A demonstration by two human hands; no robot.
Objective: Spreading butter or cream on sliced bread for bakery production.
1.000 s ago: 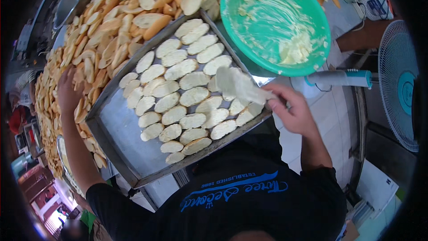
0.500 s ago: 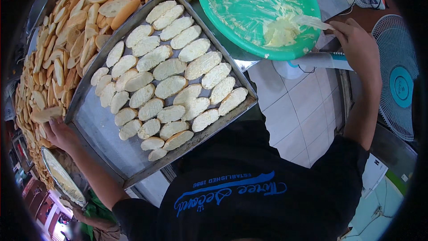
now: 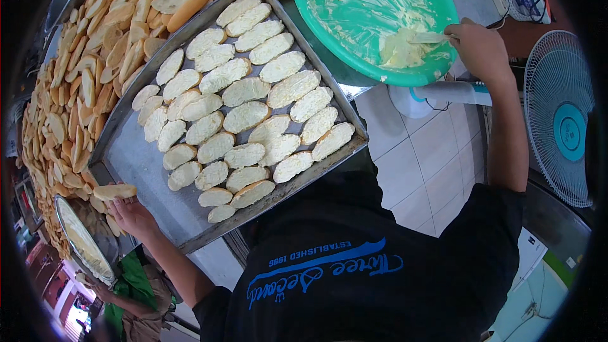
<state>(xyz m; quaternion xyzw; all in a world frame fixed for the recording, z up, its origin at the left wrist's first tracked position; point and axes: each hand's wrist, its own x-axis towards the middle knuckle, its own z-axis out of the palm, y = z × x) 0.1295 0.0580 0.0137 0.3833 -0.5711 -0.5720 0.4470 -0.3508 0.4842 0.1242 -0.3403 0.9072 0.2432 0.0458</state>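
Note:
At the tray's left corner my left hand (image 3: 134, 216) grips a bread slice (image 3: 114, 192) by its edge, with the cut bread lying across the fingertips. Closed around the handle of a pale spatula (image 3: 429, 37) is my right hand (image 3: 479, 49), over the right side of a green basin (image 3: 305, 16). The spatula's blade rests in a lump of creamy yellow spread (image 3: 400, 49), and smears of it coat the basin. Between my hands, a metal tray (image 3: 140, 168) holds rows of oval bread slices (image 3: 246, 117) coated with the spread.
A large heap of sliced bread (image 3: 82, 98) lies left of the tray. Beside it, a co-worker's arm (image 3: 130, 304) is near a metal bowl (image 3: 82, 237) with pale contents. A fan (image 3: 560, 120) stands at the right above tiled floor (image 3: 424, 158).
My left hand has moved right with the bread slice, from the heap to the tray's corner. My right hand has shifted left and the spatula sits deeper in the spread.

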